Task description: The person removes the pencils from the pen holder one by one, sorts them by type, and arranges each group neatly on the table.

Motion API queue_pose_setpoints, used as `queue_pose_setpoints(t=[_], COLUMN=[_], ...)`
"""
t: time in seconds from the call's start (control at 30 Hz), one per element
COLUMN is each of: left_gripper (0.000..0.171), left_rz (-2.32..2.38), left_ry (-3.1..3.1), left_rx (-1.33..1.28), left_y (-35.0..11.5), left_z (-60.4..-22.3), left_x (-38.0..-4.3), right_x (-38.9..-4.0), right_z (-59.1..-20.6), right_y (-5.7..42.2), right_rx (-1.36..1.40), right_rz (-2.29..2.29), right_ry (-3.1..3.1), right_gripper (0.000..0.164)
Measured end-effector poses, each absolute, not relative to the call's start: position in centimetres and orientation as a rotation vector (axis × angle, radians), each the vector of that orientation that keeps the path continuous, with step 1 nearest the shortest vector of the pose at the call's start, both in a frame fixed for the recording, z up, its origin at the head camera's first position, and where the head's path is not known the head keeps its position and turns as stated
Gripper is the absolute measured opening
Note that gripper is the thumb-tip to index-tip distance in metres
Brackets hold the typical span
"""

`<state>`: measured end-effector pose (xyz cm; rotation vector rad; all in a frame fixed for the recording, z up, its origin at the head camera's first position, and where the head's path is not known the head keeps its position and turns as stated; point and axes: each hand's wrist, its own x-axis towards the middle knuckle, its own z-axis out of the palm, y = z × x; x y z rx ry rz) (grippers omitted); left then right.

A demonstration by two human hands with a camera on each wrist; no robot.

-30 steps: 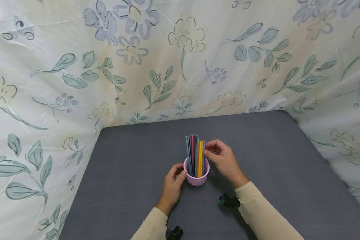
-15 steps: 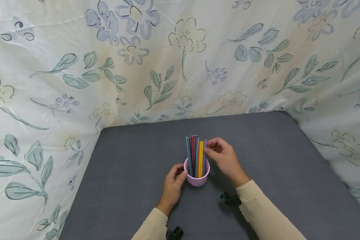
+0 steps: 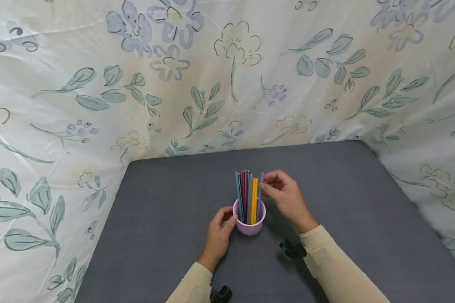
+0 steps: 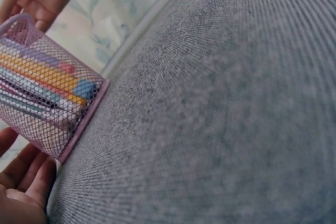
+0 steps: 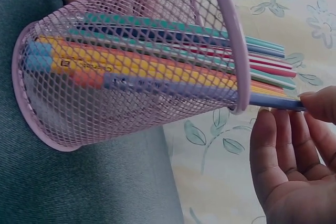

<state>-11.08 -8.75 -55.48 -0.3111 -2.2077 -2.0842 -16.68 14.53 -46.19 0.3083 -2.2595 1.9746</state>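
A pink mesh pencil cup (image 3: 249,229) stands upright on the dark grey cloth, packed with several long pencils. My left hand (image 3: 217,236) grips its left side, thumb at the rim. At the cup's right, my right hand (image 3: 286,200) pinches a purple pencil (image 5: 275,102) near its top between thumb and fingers. That pencil's lower end is still inside the mesh, raised a little above the cup's bottom. Beside it stand yellow pencils (image 3: 253,202) with blue lower ends. Teal pencils (image 3: 238,193) and dark red pencils (image 3: 244,189) fill the left part of the cup.
A dark grey cloth (image 3: 167,202) covers the table. Behind it and along both sides hangs a white floral curtain (image 3: 197,118). Black wrist devices (image 3: 293,249) sit under both forearms, close to the cloth.
My right hand has moved slightly up and to the right, drawing the purple pencil higher and tilting it away from the yellow ones. My left hand and the cup stay nearly in place.
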Motion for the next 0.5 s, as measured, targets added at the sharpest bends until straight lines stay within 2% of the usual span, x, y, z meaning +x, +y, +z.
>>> queue_pose_setpoints(t=[0.5], left_gripper=[0.027], left_rz=[-2.093], left_ry=[-2.179], left_rx=[-0.328], left_y=[-8.78], left_z=[-55.59], left_x=[-11.15], right_x=[-16.99], right_z=[-45.25], right_y=[14.84], right_rx=[0.273], right_rz=[2.079], right_ry=[-2.149], right_gripper=[0.023])
